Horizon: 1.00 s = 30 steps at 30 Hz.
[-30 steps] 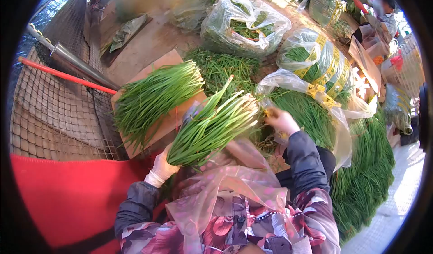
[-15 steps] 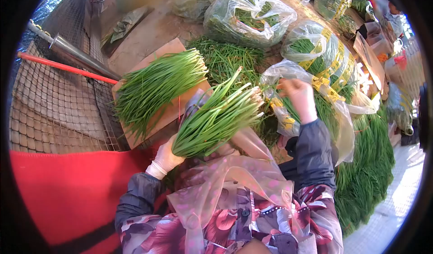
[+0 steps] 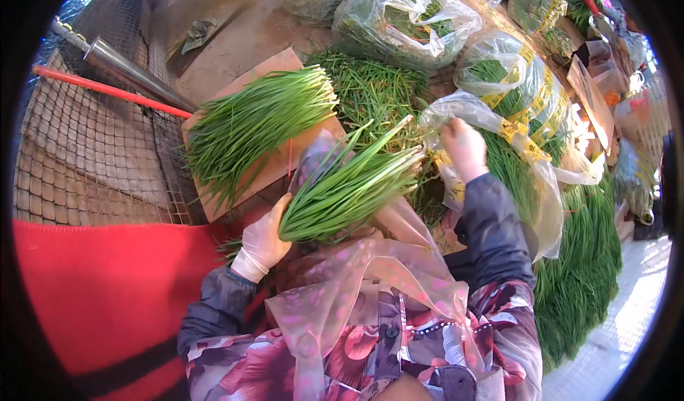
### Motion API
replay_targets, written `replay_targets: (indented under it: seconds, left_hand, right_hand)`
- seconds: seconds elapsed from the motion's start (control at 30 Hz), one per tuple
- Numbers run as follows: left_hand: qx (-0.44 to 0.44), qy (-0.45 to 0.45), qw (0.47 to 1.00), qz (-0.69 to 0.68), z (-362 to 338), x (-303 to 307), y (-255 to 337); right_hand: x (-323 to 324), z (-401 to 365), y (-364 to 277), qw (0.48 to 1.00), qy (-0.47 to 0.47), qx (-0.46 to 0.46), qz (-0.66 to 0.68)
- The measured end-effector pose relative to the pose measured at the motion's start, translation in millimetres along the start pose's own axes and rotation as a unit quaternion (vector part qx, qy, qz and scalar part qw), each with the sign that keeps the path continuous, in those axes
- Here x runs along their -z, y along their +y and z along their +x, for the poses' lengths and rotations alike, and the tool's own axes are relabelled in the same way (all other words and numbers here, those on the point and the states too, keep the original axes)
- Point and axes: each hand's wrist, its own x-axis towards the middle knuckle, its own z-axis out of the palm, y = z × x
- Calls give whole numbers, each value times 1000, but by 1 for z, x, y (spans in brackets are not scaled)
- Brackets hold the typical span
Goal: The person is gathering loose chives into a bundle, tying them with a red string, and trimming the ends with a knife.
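In my gloved left hand (image 3: 265, 236) is a loose bunch of garlic chives (image 3: 349, 191), gripped by the green leaf ends. Its pale root ends fan out towards the right over my lap. My right hand (image 3: 464, 149) is raised just right of those root ends, in front of a clear plastic bag with yellow tape (image 3: 514, 127). Its fingers are curled together; whatever is between them is too small to make out. A larger, neat pile of chives (image 3: 263, 127) lies on a tan board (image 3: 281, 160) ahead and to the left.
Loose green trimmings (image 3: 370, 87) lie on the ground beyond the bunch. A stuffed plastic bag (image 3: 406, 23) stands behind them. More long chives (image 3: 581, 273) are heaped at my right. A red cloth (image 3: 107, 287), a red pole (image 3: 114, 91) and a metal tube (image 3: 139, 77) are at the left.
My right hand has turned and its fingers have closed more, still beside the root ends. The held bunch looks slightly thinner and its leaves have shifted. The view has moved a little.
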Motion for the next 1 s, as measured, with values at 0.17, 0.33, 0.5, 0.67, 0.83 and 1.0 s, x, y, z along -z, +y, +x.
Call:
replay_targets:
  seconds: [0.17, 0.33, 0.5, 0.67, 0.83, 1.0]
  left_hand:
    - [-54, 55, 997, 18, -3, -8, -3]
    - [-96, 78, 991, 58, 2, -10, -3]
    - [-117, 68, 983, 126, 3, -3, -2]
    - [-154, 64, 978, 126, 19, 39, 18]
    - [-185, 10, 960, 208, 27, 78, 45]
    - [-184, -35, 964, 190, 24, 68, 54]
  right_hand:
    - [51, 6, 27, 981, -132, 137, 32]
    - [6, -18, -42, 888, -391, 169, 176]
    - [1, -27, -53, 885, -391, 152, 201]
    - [-23, -25, -37, 842, -413, 162, 306]
    - [-63, -37, -33, 900, -168, 344, 208]
    - [-37, -45, -42, 941, -229, 222, 117]
